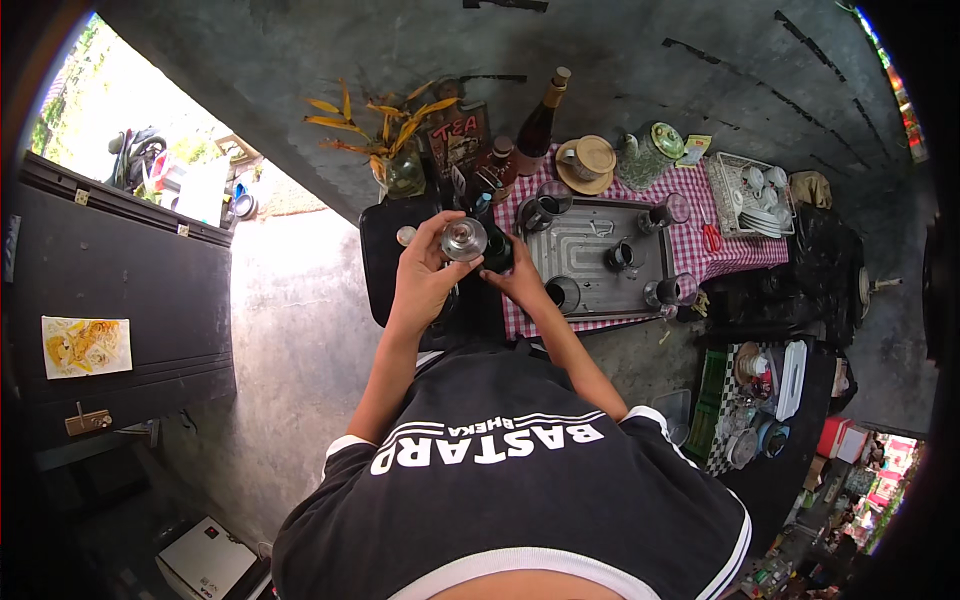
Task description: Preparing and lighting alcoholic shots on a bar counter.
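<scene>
My left hand [424, 274] holds a small transparent glass [463, 238] between thumb and fingers, its round end facing up towards me. Close beside it, my right hand [519, 276] is wrapped around a dark bottle [496, 253]. A light blue piece [484, 201] shows at the bottle's far end. Right of my hands lies a grey ribbed metal tray [585, 262] with several glasses on it. One glass with dark contents [562, 292] stands at its near left corner, and another glass [553, 201] at its far left.
A red checked cloth [694, 217] lies under the tray. Behind stand a tall corked bottle [541, 116], a cup on a saucer [586, 161], a green teapot [646, 161] and a vase with yellow leaves [401, 172]. Red scissors [711, 236] lie near a wire dish basket [750, 195].
</scene>
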A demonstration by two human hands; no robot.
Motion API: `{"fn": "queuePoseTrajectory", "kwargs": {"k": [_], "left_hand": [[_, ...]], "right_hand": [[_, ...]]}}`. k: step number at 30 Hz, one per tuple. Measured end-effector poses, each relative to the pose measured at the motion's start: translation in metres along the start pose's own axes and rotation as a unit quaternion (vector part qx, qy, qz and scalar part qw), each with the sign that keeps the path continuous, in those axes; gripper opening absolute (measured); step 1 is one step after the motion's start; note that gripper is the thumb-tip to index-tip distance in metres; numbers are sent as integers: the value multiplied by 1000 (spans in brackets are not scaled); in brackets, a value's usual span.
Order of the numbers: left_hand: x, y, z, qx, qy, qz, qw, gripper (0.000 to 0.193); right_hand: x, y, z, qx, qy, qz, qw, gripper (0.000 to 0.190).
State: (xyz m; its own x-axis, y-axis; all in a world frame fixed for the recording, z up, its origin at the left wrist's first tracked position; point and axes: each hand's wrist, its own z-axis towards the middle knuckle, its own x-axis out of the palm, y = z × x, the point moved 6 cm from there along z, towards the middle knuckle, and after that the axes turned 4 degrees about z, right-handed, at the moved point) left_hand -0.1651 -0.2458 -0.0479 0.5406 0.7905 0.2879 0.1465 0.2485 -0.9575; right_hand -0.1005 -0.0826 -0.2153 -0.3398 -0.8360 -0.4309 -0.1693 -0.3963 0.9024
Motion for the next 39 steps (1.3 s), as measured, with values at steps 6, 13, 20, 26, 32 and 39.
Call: {"fn": "queuePoseTrajectory", "kwargs": {"k": [6,13,20,26,32,39], "left_hand": [[0,6,7,-4,6,-2,1000,60],[1,18,15,-11,12,13,1000,60],[-11,38,15,-4,29,78,996,60],[-12,45,16,7,28,62,998,61],[-16,54,12,-13,48,65,997,63],[-20,53,10,-29,44,49,997,63]], "right_hand": [[7,-5,-8,-39,-46,90,994,90],[10,-1,-15,-67,-99,78,990,81],[13,3,-17,-10,-129,115,985,79],[21,-21,-16,10,-153,93,984,80],[26,-27,-19,34,-170,79,982,79],[39,-41,-23,37,-189,114,975,77]]}}
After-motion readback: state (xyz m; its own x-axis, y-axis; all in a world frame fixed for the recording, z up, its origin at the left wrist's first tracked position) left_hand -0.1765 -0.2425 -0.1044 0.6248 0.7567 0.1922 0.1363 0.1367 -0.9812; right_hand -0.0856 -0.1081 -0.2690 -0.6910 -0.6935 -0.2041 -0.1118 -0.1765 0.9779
